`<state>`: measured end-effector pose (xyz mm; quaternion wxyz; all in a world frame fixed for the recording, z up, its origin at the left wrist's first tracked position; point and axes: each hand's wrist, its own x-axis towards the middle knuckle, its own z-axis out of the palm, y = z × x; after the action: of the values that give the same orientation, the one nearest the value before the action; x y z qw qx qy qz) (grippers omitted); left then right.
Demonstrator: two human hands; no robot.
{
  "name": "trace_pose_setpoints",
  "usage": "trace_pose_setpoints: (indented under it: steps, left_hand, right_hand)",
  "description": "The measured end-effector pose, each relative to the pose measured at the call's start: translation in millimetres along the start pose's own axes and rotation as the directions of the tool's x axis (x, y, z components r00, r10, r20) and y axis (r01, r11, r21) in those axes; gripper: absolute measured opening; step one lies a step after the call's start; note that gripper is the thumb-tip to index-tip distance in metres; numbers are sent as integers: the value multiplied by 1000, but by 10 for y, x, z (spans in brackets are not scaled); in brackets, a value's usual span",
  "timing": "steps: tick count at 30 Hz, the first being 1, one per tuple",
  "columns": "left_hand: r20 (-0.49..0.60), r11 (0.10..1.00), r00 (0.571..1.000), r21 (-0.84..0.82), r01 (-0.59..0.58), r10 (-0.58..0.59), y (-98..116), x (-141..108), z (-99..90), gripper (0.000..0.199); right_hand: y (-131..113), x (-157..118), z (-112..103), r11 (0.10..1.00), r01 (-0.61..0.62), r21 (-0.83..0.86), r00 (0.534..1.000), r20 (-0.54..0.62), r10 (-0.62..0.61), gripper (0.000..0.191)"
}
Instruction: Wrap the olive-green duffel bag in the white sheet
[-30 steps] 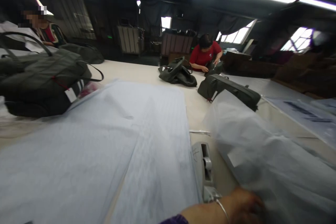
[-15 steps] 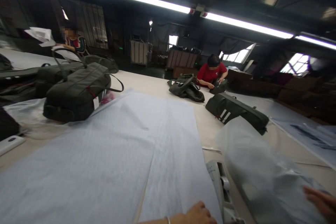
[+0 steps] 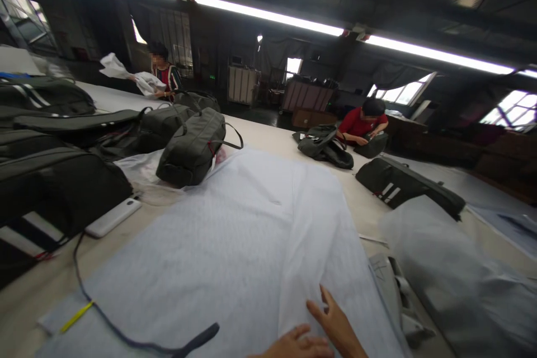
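A large thin white sheet spreads across the table in front of me, with a creased, overlapping strip along its right part. My left hand lies low at the bottom edge, over the sheet, fingers loosely stretched. Right beside it my right hand is over the same strip, its fingers apart and nothing held in them. Whether the fingertips press on the sheet I cannot tell. A grey-white tape dispenser stands at the sheet's right edge, next to a translucent plastic bag.
Dark green duffel bags crowd the left side; another bag lies at right. A white phone-like device and a dark cord with a yellow tag are at left. Two co-workers are across the table.
My right hand has come left from the plastic bag to the sheet, beside my left hand. The gap in the sheet no longer shows. My view has turned left, bringing more bags and the cord in.
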<state>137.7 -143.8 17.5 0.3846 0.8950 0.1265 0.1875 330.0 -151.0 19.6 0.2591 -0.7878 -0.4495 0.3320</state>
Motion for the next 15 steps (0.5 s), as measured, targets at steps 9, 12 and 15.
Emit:
trace_pose_setpoints:
  steps: [9, 12, 15]
  left_hand:
    - [-304, 684, 939, 720, 117, 159, -498, -1662, -160, 75]
    - [-327, 580, 920, 801, 147, 218, -782, -1850, 79, 58]
    - [-335, 575, 904, 808, 130, 266, -955, -1948, 242, 43]
  right_hand:
    - [-446, -541, 533, 982, -157, 108, 988, 2, 157, 92]
    - [-381, -524, 314, 994, -105, 42, 994, -5, 105, 79]
    - [-200, -460, -88, 997, -43, -59, 999, 26, 45, 67]
